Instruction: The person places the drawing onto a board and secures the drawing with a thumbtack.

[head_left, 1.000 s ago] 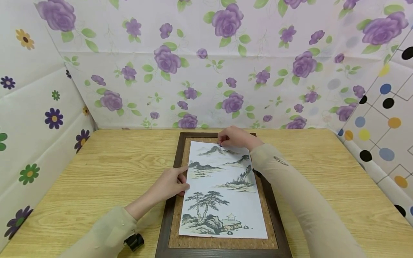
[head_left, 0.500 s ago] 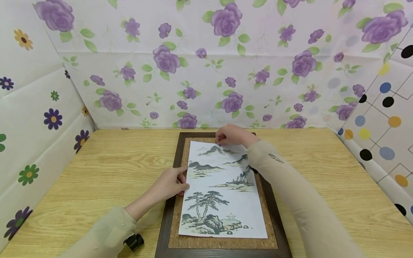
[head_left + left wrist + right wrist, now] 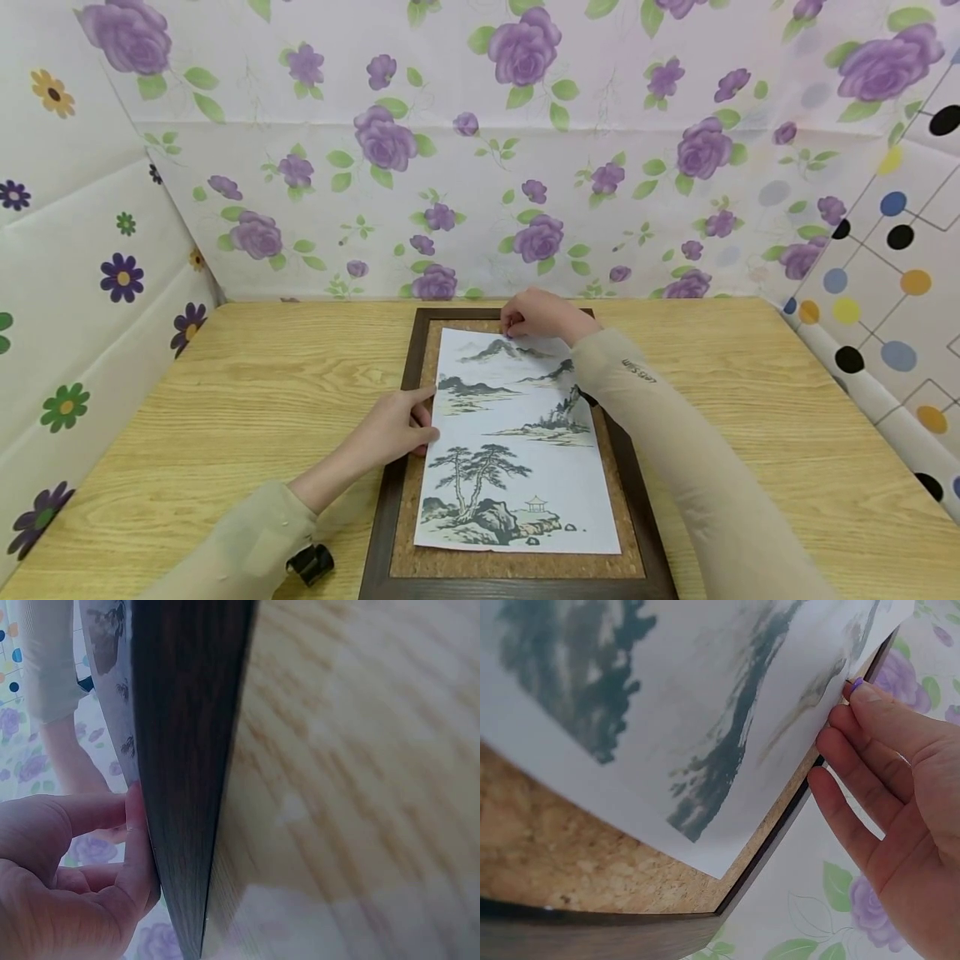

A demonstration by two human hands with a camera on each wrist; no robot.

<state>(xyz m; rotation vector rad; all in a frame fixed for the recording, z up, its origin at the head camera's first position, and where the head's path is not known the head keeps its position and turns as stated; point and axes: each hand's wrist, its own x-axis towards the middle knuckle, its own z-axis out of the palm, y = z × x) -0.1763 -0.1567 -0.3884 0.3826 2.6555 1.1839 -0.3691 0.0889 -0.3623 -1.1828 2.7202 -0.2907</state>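
Note:
A sheet of paper [image 3: 517, 500] printed with a mountain and pine landscape lies on a cork board [image 3: 525, 567] in a dark brown wooden frame [image 3: 397, 483]. My left hand [image 3: 393, 427] rests at the paper's left edge, thumb and index finger spread and touching it; in the left wrist view those fingers lie beside the frame's side. At the top edge of the sheet my right hand [image 3: 543, 317] pinches a small purple push pin [image 3: 856, 683] between thumb and index finger. Its other fingers reach over the frame's top bar. The pin's point is hidden.
The frame lies on a wood-grain table [image 3: 262, 375]. Behind it rises a wall covering [image 3: 315, 208] with purple roses, and patterned sheets flank both sides. A black band-like piece [image 3: 311, 564] is at the left cuff.
My right hand has shifted slightly left and up along the paper's top edge, then stayed nearly still with the pin. My left hand and the paper keep their places.

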